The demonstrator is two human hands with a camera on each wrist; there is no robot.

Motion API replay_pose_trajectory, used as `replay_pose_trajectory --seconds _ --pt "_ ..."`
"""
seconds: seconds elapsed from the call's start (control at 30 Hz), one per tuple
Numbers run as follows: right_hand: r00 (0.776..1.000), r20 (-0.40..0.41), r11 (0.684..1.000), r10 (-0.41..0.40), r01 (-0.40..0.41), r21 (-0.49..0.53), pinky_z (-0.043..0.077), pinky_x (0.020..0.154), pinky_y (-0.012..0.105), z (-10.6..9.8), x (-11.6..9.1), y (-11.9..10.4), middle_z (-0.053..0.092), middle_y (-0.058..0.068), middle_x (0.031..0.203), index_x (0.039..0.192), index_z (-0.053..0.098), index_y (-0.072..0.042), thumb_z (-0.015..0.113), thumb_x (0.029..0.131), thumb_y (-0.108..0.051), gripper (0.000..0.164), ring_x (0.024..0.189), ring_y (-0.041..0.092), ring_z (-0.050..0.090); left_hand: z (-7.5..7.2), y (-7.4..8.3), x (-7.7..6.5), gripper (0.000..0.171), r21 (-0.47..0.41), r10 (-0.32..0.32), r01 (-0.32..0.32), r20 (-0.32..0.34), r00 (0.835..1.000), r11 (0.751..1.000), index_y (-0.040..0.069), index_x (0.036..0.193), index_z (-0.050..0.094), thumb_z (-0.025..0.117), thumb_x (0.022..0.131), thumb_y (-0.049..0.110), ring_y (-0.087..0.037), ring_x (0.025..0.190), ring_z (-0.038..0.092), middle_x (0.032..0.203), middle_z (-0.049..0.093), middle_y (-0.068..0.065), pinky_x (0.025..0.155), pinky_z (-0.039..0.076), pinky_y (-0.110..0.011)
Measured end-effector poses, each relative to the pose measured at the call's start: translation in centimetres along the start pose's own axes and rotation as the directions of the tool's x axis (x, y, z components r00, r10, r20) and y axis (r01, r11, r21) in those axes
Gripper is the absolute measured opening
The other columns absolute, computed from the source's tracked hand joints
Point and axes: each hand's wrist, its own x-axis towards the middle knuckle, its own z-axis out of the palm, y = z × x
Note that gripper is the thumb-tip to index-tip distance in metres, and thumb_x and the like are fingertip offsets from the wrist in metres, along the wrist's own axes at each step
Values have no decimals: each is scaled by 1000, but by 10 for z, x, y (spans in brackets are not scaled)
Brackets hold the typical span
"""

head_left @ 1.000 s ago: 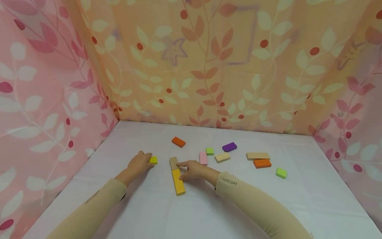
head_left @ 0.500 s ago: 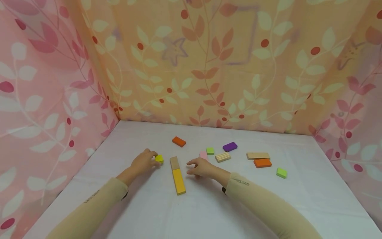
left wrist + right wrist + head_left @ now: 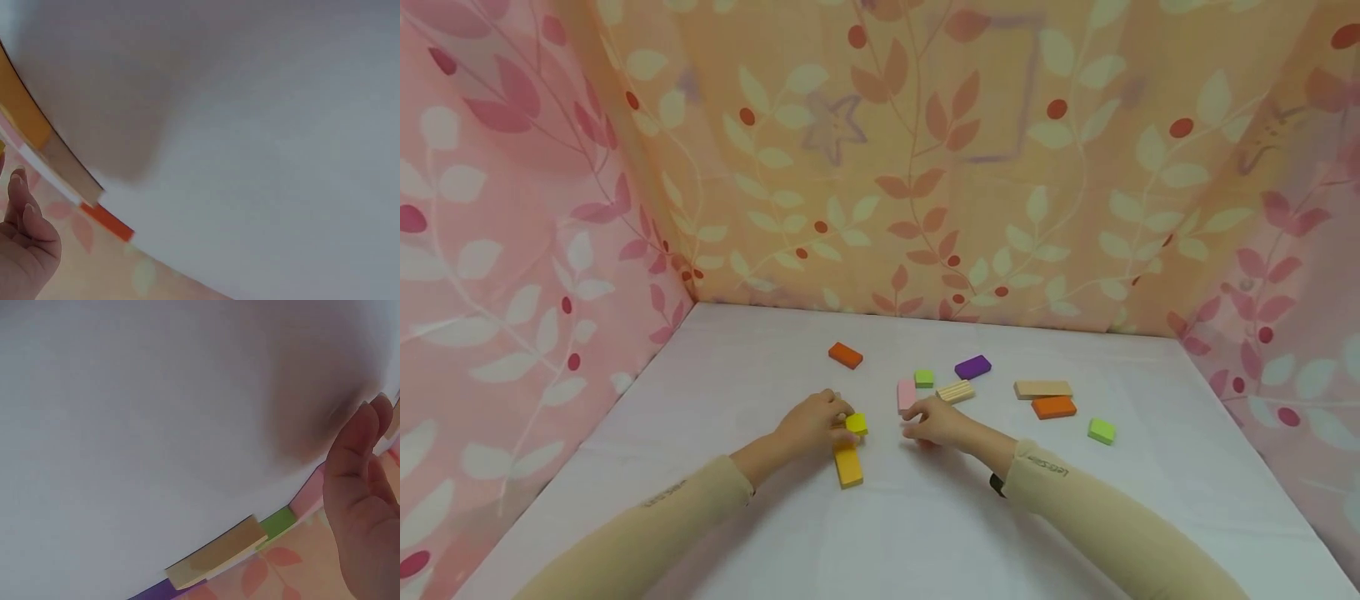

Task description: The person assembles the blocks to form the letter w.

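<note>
My left hand pinches a small bright yellow block between thumb and fingers. It is over a longer golden-yellow block. A plain wooden block, end to end with the golden one in the left wrist view, is mostly covered by this hand in the head view. To the right, my right hand has loosely bent fingers and holds nothing. Its fingertips are just in front of a pink block. The right wrist view shows the same hand low over the white cloth.
Behind the hands lie an orange block, a small green block, a ridged wooden block and a purple block. Farther right are a wooden plank, another orange block and a green block. Patterned curtains surround the table.
My left hand has carried the small yellow block rightward, over the wooden and golden blocks. My right hand has let go of those two blocks and drawn back to the right.
</note>
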Motion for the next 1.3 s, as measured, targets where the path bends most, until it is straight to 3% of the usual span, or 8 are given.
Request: replay_pose_trajectory --seconds 0.23,0.43,0.57,0.73,0.83,0.9,1.0,1.3 --pt "998 48 999 -48 48 5 40 52 21 -4 -7 1 55 4 65 115 68 1 69 90 -9 28 57 12 48 12 17 3 39 23 64 -65 30 997 998 17 112 72 78 81 39 -17 84 43 90 48 1 66 40 -27" --pt "994 90 997 -57 61 -45 41 52 21 2 -6 -2 55 2 71 121 67 -4 70 90 -13 32 57 11 48 14 17 4 45 73 71 -73 28 997 995 17 119 70 78 81 41 -16 84 45 95 50 1 68 42 -28" --pt "991 113 993 -71 80 -82 43 55 21 9 -3 -7 56 3 77 123 66 -6 72 89 -17 36 61 12 50 7 9 -1 54 122 43 -41 -20 999 992 11 123 67 78 80 41 -22 95 48 105 55 -4 80 45 -34" --pt "984 133 982 -121 138 -127 42 56 21 17 0 -13 56 2 77 129 63 -7 74 87 -17 45 65 13 49 0 -1 -7 50 179 2 9 -61 998 984 7 105 65 77 78 47 -39 119 45 127 54 -18 95 41 -52" --pt "978 141 971 -154 176 -160 40 58 22 22 3 -14 58 1 79 131 62 -7 76 86 -16 47 68 13 48 1 -5 -8 61 190 -16 21 -30 999 981 3 112 60 75 79 52 -49 132 32 140 45 -26 100 33 -64" --pt "975 144 965 -167 191 -178 41 61 22 24 4 -15 61 0 83 129 64 -8 76 85 -17 47 70 13 48 3 -6 -8 77 174 -34 34 -5 999 984 -1 130 54 74 79 53 -52 137 23 147 37 -27 103 26 -69" --pt "975 137 962 -173 198 -188 42 63 23 27 4 -15 63 -1 83 126 67 -9 77 84 -16 43 71 13 49 5 -5 -8 86 146 -56 54 15 998 988 -2 141 47 72 81 54 -52 140 14 152 29 -27 104 18 -72" --pt "977 154 959 -150 182 -219 39 59 22 27 0 -17 58 -2 74 120 70 -9 75 86 -16 36 67 12 47 6 -2 -8 81 157 -64 64 -6 998 986 0 138 51 73 80 52 -53 140 15 153 29 -24 101 17 -76"
